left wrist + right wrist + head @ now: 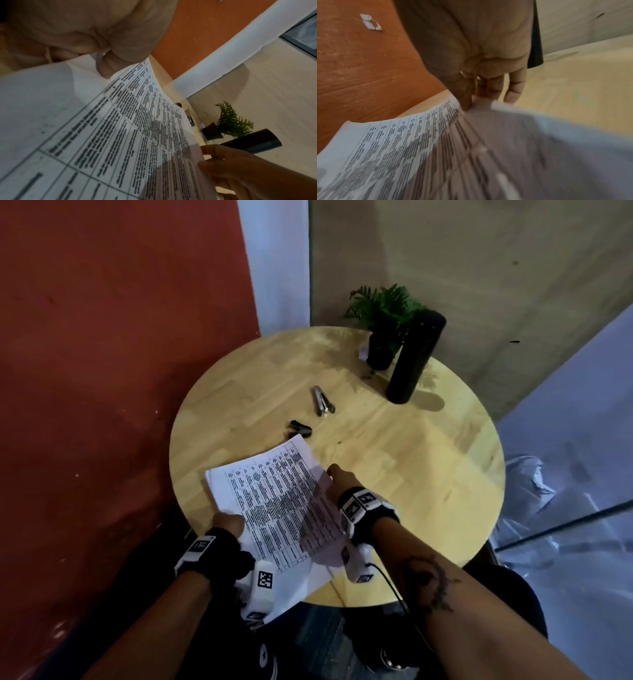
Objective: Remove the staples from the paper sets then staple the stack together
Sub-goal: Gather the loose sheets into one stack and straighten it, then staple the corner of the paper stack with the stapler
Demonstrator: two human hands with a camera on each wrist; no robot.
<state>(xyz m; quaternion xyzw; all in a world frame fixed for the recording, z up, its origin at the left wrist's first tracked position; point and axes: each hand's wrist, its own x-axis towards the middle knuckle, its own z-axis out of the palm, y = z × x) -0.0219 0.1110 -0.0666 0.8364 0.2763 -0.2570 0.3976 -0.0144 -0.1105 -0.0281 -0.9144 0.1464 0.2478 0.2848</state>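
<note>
A stack of white paper (pixel 274 494) printed with tables lies at the near left of the round wooden table (pixel 411 460), its near end past the rim. My left hand (pixel 227 522) grips its near left edge, thumb (pixel 109 65) on top of the paper (pixel 120 135). At the right edge my right hand (pixel 334 472) pinches the sheets, thumb (pixel 465 104) on the paper (pixel 402 142) and fingers under it. A silver stapler (pixel 322 402) and a black staple remover (pixel 299 429) lie just beyond the paper's far corner, untouched.
A tall black cylinder (pixel 416 357) and a small potted plant (pixel 383 316) stand at the table's far edge. A red wall (pixel 102 371) runs close along the left. Bare tabletop stretches to the right of the paper.
</note>
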